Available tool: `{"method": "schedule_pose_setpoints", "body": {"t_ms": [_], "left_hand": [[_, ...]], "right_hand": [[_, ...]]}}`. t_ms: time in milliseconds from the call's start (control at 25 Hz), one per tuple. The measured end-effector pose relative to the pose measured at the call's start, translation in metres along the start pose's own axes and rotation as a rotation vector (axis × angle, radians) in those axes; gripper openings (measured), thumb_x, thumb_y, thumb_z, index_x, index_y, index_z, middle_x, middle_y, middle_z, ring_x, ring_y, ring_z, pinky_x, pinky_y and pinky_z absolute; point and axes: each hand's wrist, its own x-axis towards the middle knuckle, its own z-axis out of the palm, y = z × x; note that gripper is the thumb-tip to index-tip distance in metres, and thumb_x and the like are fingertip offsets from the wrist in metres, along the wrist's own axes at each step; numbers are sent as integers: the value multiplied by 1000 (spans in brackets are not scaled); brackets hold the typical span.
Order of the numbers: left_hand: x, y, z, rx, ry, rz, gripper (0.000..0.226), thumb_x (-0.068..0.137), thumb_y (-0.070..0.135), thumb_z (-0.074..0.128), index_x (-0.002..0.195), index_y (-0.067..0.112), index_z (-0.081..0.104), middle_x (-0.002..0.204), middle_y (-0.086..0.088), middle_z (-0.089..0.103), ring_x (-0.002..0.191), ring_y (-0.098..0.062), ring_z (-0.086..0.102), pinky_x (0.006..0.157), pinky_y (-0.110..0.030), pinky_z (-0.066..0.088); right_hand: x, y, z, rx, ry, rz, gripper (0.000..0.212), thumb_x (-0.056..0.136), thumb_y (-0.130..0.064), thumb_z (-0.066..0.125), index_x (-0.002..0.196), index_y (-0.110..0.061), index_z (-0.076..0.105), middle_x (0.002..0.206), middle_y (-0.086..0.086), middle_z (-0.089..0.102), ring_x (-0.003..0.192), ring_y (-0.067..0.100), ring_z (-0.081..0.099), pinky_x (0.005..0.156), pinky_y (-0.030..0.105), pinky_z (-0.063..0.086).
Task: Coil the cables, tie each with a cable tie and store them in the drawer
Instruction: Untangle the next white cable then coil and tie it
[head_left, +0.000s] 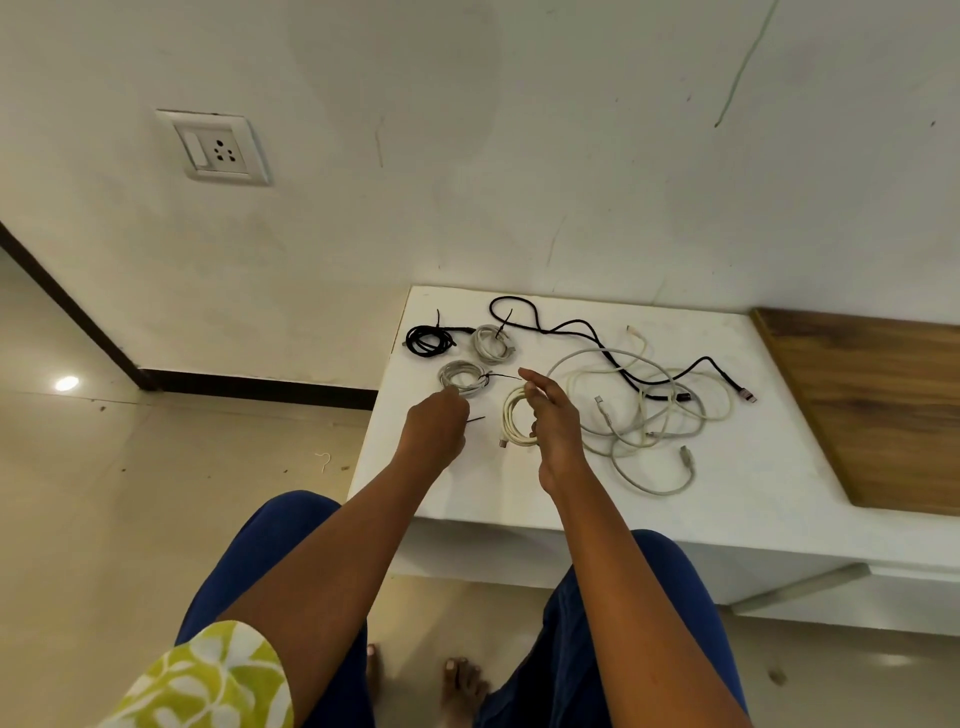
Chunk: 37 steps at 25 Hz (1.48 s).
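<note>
Nearest the camera are the blue trousers (291, 561) and bare feet (462, 680) of the person, and a green flowered sleeve (208, 680) at the bottom left. Both arms reach forward over the white table (727, 499). The left hand (434, 434) has its fingers curled and pinches a thin black cable tie (475, 419), whose end sticks out to the right. The right hand (553, 423) grips the cream coiled cable (514, 421) by its right side, index finger stretched forward. Just behind the left hand lies a grey coil (464, 378) with a black tie around it. Farther back lie a tied black coil (428, 339) and another tied grey coil (491, 344), close together. To the right, a loose tangle of white cables (649, 415) and a long black cable (597, 338) lie spread. A wooden board (883, 405) lies at the right end of the table. On the wall is a socket (218, 149).
</note>
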Motion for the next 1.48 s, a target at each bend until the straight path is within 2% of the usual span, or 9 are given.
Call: {"method": "schedule_pose_setpoints", "body": {"t_ms": [160,360,520,640,800,880,1000,1200,1480], "left_hand": [[-2,3,3,-101,58,-19,18,94,9,46,102,1,60,112,-11,54,94,-27,61,73,-32,48],[5,10,-21,-877,197,-317,19,91,16,56,87,0,65,78,-5,64,70,-18,63,61,-14,40],[5,20,-36,-1320,105,-559,14,86,18,61,76,13,68,69,1,66,60,-8,62,71,-26,52],[3,25,-40,-1433,101,-576,20,85,15,60,66,14,66,67,-1,67,59,-10,59,71,-24,52],[1,25,-47,-1557,81,-531,10,88,16,62,84,9,66,75,-1,68,58,-7,64,63,-16,51],[-1,24,-51,-1627,14,-460,12,87,16,63,89,6,67,78,-3,70,59,-8,65,61,-15,50],[-4,21,-59,-1706,-155,-349,16,90,16,57,89,5,69,83,-6,73,66,-13,68,63,-17,52],[-9,22,-62,-1603,-268,-283,23,85,30,68,93,8,71,84,-4,73,72,-16,71,63,-17,53],[-11,22,-60,-1603,-267,-276,7,79,8,74,86,10,73,72,0,73,67,-11,70,62,-13,52]], "right_hand": [[-2,0,2,9,-10,0,24,91,-11,56,98,-30,70,103,-9,65,91,-1,55,78,16,38],[-5,3,-2,-270,46,-53,28,70,-20,81,95,-31,73,91,-9,63,67,-4,55,59,13,43],[-7,4,2,-428,55,-106,41,61,-34,86,99,-29,73,110,-1,64,104,13,60,85,36,51],[-7,3,7,-407,130,-118,33,68,-43,80,97,-28,74,111,-1,62,106,13,57,86,33,49],[-4,1,6,-241,189,-149,25,76,-42,73,94,-25,74,108,2,64,91,8,58,81,29,49],[-2,-2,1,-216,232,-148,23,79,-40,72,95,-23,74,107,5,65,94,14,59,87,36,49],[1,-6,-7,-255,253,-175,24,81,-39,70,98,-21,73,104,5,62,92,13,55,82,26,43],[2,-7,-7,-427,222,-246,24,84,-39,67,101,-24,73,98,3,59,89,16,58,76,25,41],[-1,-7,-6,-326,188,-223,19,82,-39,69,94,-24,74,94,-1,59,80,11,56,77,25,46]]}}
